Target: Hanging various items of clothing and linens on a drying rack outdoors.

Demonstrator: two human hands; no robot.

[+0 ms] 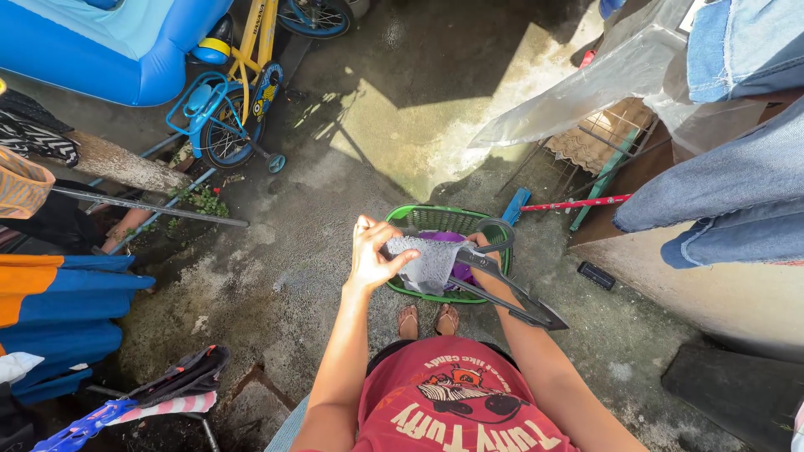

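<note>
My left hand point(373, 253) pinches one edge of a small grey knitted garment point(429, 261) held out above a green laundry basket point(435, 219). My right hand point(481, 244) grips the garment's other side together with a dark grey clothes hanger point(507, 291), whose hook curls up by the basket rim and whose arms point down to the right. Purple cloth point(459, 269) shows inside the basket, mostly hidden behind the garment. My feet in sandals point(427, 320) stand just in front of the basket on the damp concrete floor.
Blue jeans point(737, 197) and a denim piece hang at the right beside clear plastic sheeting point(586, 84). A child's yellow and blue bicycle point(230, 92) and a blue inflatable pool point(109, 46) stand at the upper left. Orange and blue clothes point(59, 310) hang at the left.
</note>
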